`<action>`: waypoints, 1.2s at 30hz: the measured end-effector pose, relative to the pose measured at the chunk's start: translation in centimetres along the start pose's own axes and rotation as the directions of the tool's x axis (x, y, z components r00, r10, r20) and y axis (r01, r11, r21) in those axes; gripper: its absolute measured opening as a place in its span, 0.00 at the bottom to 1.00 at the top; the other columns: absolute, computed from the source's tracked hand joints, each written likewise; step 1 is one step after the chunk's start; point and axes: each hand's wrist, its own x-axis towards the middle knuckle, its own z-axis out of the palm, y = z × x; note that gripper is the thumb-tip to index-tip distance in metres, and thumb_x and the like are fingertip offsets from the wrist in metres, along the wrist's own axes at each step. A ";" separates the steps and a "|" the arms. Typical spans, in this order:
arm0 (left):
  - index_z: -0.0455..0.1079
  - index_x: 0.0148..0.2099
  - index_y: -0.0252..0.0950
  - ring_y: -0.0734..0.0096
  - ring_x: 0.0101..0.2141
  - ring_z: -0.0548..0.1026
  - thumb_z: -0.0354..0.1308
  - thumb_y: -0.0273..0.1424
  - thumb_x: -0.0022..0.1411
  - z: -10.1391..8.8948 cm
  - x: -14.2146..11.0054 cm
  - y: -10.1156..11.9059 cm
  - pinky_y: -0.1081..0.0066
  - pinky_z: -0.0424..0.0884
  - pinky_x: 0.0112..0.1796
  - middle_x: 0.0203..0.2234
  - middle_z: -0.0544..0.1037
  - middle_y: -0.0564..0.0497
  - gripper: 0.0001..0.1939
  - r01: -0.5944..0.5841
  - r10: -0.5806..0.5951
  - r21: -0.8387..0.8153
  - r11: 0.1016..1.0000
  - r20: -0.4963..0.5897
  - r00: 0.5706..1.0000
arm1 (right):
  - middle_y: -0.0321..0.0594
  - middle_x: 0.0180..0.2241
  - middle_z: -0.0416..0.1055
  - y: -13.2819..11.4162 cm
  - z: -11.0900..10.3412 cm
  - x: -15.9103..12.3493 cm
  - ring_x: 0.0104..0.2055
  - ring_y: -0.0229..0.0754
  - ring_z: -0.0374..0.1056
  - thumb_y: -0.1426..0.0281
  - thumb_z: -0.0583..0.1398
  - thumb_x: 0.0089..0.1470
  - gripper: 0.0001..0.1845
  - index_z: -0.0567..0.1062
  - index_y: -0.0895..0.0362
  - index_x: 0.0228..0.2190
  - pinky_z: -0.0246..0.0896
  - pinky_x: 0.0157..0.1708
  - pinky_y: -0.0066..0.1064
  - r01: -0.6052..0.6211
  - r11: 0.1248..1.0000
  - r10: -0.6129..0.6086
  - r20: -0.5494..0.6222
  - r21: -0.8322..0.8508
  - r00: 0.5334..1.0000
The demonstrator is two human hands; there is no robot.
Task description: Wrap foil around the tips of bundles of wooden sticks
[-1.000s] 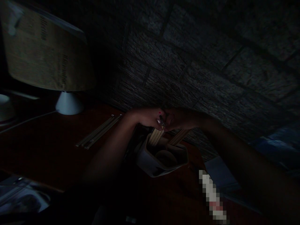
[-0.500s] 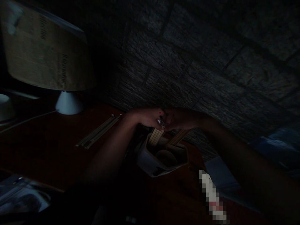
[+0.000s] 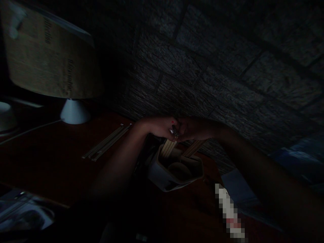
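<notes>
A person's left hand [image 3: 160,126] and right hand [image 3: 197,128] meet, fingers bent, at a small silvery piece [image 3: 173,131] above pale sticks [image 3: 168,148] leaning in an angular container [image 3: 160,174], their grip too dark to make out.

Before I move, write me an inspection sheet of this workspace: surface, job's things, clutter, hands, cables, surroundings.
Surface: dark reddish-brown table, dimly lit.
Job's things: holder with two groups of sticks leaning in it; shiny bit at the fingertips, unclear.
Clutter: loose sticks on the table; lamp; cup-like thing at far left; pixelated strip at lower right.
Hands: left hand and right hand meet above the holder; exact grip too dark to tell.
Cables: pale line from the lamp's base, probably a cord.
Surroundings: rough block wall; blue thing at right, unclear.
</notes>
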 end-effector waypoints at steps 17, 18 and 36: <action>0.75 0.47 0.29 0.71 0.37 0.77 0.63 0.24 0.55 -0.1 0.0 -0.1 0.77 0.66 0.34 0.40 0.81 0.48 0.16 0.016 -0.016 -0.013 1.000 0.000 1.000 | 0.38 0.33 0.75 -0.2 -0.1 -0.2 0.36 0.43 0.71 0.68 0.67 0.45 0.21 0.72 0.58 0.42 0.63 0.34 0.31 -0.011 1.000 0.010 0.018 0.025 1.000; 0.75 0.47 0.29 0.70 0.37 0.77 0.62 0.24 0.55 0.0 0.0 -0.1 0.77 0.67 0.34 0.40 0.81 0.47 0.15 0.017 -0.017 -0.016 1.000 -0.001 1.000 | 0.37 0.33 0.75 -0.1 -0.1 -0.2 0.36 0.43 0.71 0.68 0.67 0.45 0.21 0.72 0.57 0.41 0.63 0.34 0.31 -0.005 1.000 0.005 0.018 0.030 1.000; 0.76 0.44 0.29 0.72 0.33 0.75 0.63 0.24 0.54 0.0 0.1 -0.2 0.77 0.65 0.32 0.36 0.81 0.49 0.13 0.007 -0.007 -0.002 1.000 -0.019 1.000 | 0.38 0.34 0.76 -0.1 0.0 -0.1 0.36 0.43 0.71 0.69 0.68 0.45 0.20 0.72 0.56 0.42 0.63 0.33 0.30 0.003 0.999 -0.003 -0.001 0.045 1.000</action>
